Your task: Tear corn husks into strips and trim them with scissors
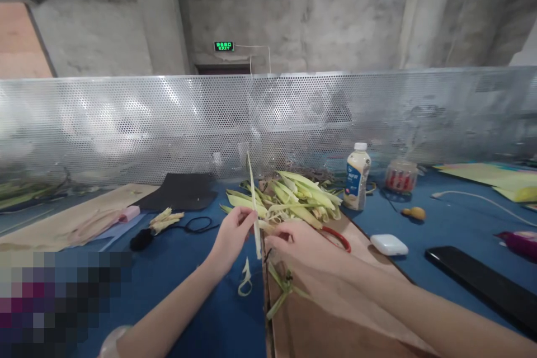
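Note:
A long pale corn husk strip (253,193) stands nearly upright, pinched between the thumb and fingers of my left hand (235,233). My right hand (296,239) is beside it with fingers curled together; what they grip is hidden, though a pale piece shows between the two hands. Just behind the hands lies a heap of green and cream corn husks (304,196). Below my right hand, a knotted green husk piece (286,286) rests on the brown board (327,313). A small curled husk scrap (245,279) lies on the blue tabletop (210,302).
Red handle loop (344,239) beside the heap. To the right are a milk bottle (356,179), white earbud case (389,245), black phone (482,279) and glass jar (401,178). Leftward lie black paper (178,191) and a husk bundle (165,220). A perforated metal panel (168,123) stands behind.

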`<state>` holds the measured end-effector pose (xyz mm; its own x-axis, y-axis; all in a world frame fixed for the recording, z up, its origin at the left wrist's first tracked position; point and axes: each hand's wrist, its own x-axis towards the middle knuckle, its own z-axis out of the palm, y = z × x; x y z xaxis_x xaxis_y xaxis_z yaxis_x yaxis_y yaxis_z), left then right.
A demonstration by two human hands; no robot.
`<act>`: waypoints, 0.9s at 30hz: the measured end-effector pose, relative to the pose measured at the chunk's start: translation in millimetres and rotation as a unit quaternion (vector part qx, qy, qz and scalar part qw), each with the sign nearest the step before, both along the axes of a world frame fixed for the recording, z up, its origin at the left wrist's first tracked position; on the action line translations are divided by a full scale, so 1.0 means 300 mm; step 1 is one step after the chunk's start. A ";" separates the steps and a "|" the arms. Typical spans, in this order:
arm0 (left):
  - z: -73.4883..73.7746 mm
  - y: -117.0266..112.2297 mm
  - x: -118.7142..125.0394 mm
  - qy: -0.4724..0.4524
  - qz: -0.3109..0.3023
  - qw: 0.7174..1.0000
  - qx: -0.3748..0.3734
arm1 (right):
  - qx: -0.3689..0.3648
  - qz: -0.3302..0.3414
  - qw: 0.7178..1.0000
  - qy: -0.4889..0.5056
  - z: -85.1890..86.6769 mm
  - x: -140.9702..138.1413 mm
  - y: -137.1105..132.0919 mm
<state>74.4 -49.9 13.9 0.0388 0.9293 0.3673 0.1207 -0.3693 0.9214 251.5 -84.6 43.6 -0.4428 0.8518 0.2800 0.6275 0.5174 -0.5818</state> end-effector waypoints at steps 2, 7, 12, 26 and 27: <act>-0.004 0.000 0.000 -0.015 0.009 1.000 0.007 | -0.063 0.021 0.998 0.016 0.020 -0.031 -0.003; -0.004 -0.013 0.006 -0.066 0.010 0.998 -0.018 | -0.103 -0.009 0.993 0.063 0.016 -0.041 -0.038; -0.001 -0.025 0.013 -0.082 0.019 0.996 -0.036 | -0.006 -0.068 0.997 0.035 -0.034 0.028 0.025; 0.032 -0.062 0.012 -0.024 0.079 0.997 0.006 | -0.118 -0.081 0.943 -0.300 0.005 0.295 0.175; 0.032 -0.062 0.012 -0.030 0.081 0.996 0.003 | -0.116 -0.077 0.943 -0.302 0.008 0.294 0.170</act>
